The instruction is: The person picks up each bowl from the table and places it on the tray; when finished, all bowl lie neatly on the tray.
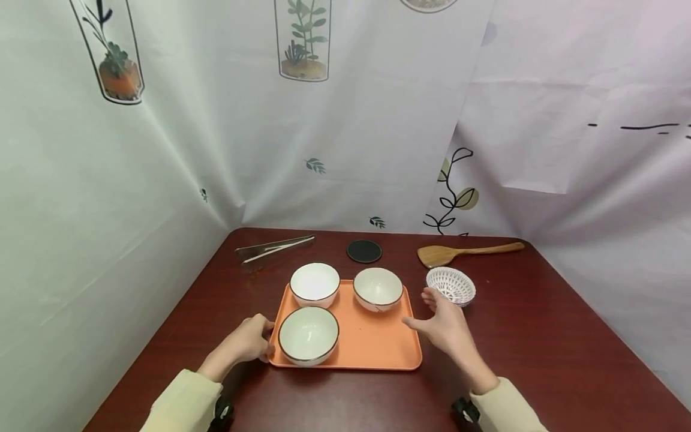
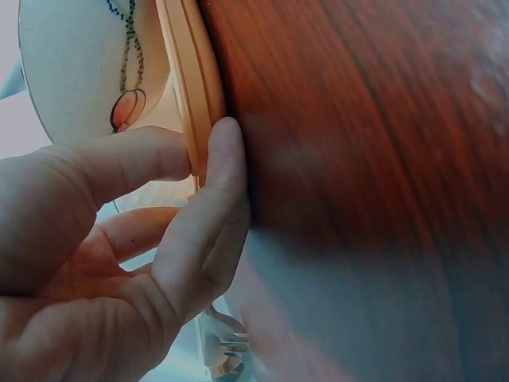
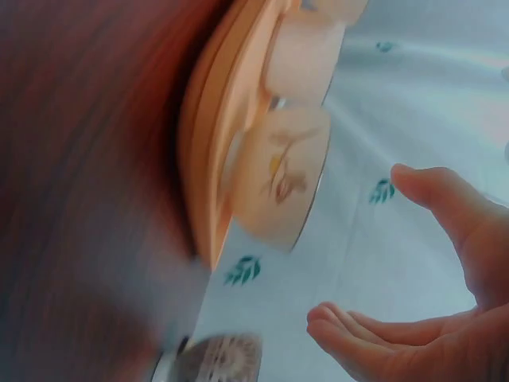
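An orange tray (image 1: pixel 372 345) bears three white bowls: a back-left bowl (image 1: pixel 315 283), a back-right bowl (image 1: pixel 378 288) and a front-left bowl (image 1: pixel 308 336) with a dark rim. My left hand (image 1: pixel 249 341) pinches the tray's left edge, thumb and fingers on either side of the rim (image 2: pixel 191 72) in the left wrist view. By the tray's right edge is my right hand (image 1: pixel 445 327), holding nothing, thumb and fingers spread apart. In the right wrist view a bowl (image 3: pixel 280 171) with a painted sprig stands on the tray, apart from that hand.
A white woven basket (image 1: pixel 451 285) sits right of the tray, just beyond my right hand. Behind it lies a wooden spatula (image 1: pixel 469 251). Metal tongs (image 1: pixel 275 248) and a round black coaster (image 1: pixel 364 251) lie toward the back of the table (image 1: pixel 540 342). Fabric hangs behind.
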`<state>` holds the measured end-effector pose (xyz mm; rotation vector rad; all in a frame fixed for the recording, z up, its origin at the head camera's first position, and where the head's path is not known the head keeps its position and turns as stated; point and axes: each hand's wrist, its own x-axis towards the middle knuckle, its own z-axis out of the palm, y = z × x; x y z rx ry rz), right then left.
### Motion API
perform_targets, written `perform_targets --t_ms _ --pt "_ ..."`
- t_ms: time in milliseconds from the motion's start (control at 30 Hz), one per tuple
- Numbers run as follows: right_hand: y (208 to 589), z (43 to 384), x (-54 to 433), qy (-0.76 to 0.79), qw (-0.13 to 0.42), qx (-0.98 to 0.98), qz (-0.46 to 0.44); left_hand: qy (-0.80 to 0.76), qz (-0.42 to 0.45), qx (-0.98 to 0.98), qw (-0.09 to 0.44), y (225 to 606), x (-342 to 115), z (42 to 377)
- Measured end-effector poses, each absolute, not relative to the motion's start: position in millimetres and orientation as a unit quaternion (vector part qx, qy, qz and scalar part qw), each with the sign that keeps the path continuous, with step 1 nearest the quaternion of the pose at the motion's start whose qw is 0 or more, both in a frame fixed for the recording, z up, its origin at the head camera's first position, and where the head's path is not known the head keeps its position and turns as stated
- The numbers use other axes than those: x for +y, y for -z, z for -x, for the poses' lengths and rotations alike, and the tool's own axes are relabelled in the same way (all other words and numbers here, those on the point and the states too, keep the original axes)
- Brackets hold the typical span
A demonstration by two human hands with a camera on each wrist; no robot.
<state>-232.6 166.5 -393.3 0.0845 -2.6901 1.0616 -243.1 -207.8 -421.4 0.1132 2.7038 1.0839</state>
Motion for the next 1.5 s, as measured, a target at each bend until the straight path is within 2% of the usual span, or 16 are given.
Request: perform_targets --t_ms 600,867,1167,1500 --pt "404 280 227 -0.302 0.1 -0.944 0.09 -0.375 -0.037 0.92 0.107 421 -208 240" --pt "414 294 236 -0.294 0.087 -0.946 0.107 -0.378 -0.04 0.919 0.109 424 -207 241" --pt "412 302 236 -0.331 0.021 -0.933 0.137 -0.381 -0.037 0.918 0.104 422 -208 240" --pt "408 300 237 -0.36 0.03 -0.923 0.131 -0.376 -0.038 0.92 0.105 421 -208 239"
